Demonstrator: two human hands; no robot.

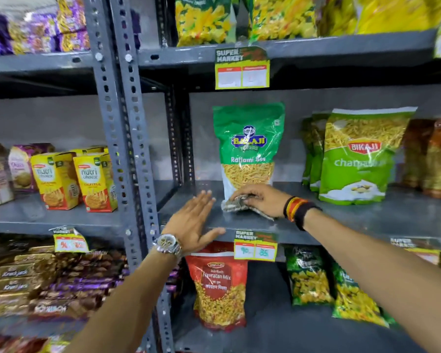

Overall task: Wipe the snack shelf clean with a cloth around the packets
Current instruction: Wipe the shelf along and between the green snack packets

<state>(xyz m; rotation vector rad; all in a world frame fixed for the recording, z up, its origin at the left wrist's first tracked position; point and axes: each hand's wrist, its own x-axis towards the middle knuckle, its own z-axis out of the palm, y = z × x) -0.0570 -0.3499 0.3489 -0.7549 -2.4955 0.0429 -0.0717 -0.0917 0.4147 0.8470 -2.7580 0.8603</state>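
Observation:
The grey metal snack shelf (341, 220) runs across the middle of the head view. A green Ratlami Sev packet (247, 146) stands upright on it. My right hand (262, 200) presses a crumpled grey cloth (236, 203) flat on the shelf just in front of that packet's base. My left hand (195, 220) hovers open, fingers spread, over the shelf's front left edge, holding nothing. Light green Bikaji packets (359, 156) stand to the right on the same shelf.
A perforated grey upright post (127, 138) stands left of my hands. Yellow biscuit boxes (74, 179) fill the left bay. A price tag (255, 247) hangs on the shelf edge. A red Navratan Mix packet (219, 286) and green packets (308, 276) sit below.

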